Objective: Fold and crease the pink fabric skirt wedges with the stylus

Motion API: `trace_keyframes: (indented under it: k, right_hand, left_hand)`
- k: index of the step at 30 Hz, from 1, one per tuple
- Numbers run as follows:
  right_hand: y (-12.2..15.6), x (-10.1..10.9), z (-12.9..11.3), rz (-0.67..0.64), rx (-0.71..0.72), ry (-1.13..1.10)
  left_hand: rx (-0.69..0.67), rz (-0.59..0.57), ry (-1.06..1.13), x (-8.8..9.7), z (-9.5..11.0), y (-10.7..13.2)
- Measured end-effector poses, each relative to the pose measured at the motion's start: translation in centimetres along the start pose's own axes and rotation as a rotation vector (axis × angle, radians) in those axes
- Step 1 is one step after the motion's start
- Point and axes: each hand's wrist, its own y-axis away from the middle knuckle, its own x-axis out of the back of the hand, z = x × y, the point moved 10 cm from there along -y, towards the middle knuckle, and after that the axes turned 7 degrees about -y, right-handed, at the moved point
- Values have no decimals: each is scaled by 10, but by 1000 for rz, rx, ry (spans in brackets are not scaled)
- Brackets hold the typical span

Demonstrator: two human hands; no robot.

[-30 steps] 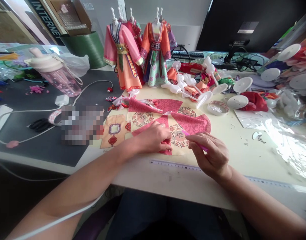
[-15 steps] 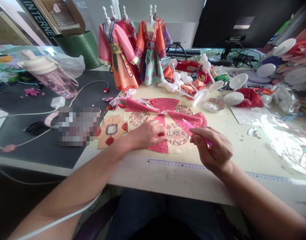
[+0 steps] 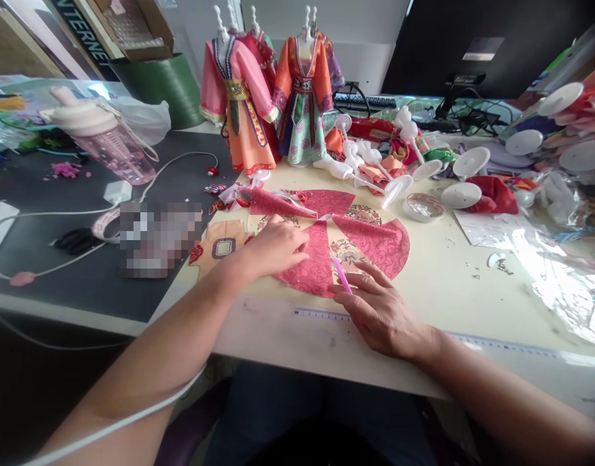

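Observation:
A round skirt piece (image 3: 311,259) of alternating pink-red and cream flowered panels lies spread on the table. My left hand (image 3: 280,246) rests over its left part, fingers loosely bent downward and thumb a little apart, with nothing visible in it. At the lower right edge of the cloth is my right hand (image 3: 379,314), holding a slim pink pen (image 3: 342,275) between thumb and fingers while the other fingers stretch over the fabric. A peach cloth piece (image 3: 223,230) with a framed square pattern lies left of the skirt, partly under my left forearm.
Dressed doll forms (image 3: 239,107) stand at the back. White doll stands (image 3: 399,189) and cloth scraps crowd the right. A ruler (image 3: 321,314) lies along the front, a tape roll (image 3: 423,207) behind the right hand. A bottle (image 3: 103,133), cables and a blurred-out flat object sit left.
My right hand has come down and left, its fingers spreading lower over the cloth with the pen. My left hand has shifted slightly left, uncovering more of the pink panel. The view has tilted a little.

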Motion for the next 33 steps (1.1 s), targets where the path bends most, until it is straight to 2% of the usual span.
trace_keyframes:
  k: [4, 8, 17, 21, 26, 28, 30, 33]
  right_hand:
    - [-1, -9, -2, -62, 5, 29]
    - [1, -8, -2, -65, -9, 21]
    - [0, 23, -5, 162, 9, -18]
    - [10, 37, 10, 188, -32, 90]
    - [28, 46, 48, 90, -116, 220]
    - [31, 42, 59, 26, -141, 247]
    - [31, 36, 58, -10, -145, 251]
    - [29, 29, 37, 2, -108, 211]
  left_hand:
    - [29, -78, 28, -4, -3, 2]
    - [86, -136, 74, -7, -8, 3]
    - [83, -141, 84, -5, -7, 3]
    - [61, -102, 64, -2, -8, 3]
    - [176, 62, -67, 10, -21, 5]
    - [210, 75, -102, 10, -24, 6]
    - [227, 51, -106, 6, -29, 7]
    - [238, 22, -64, 2, -41, 8]
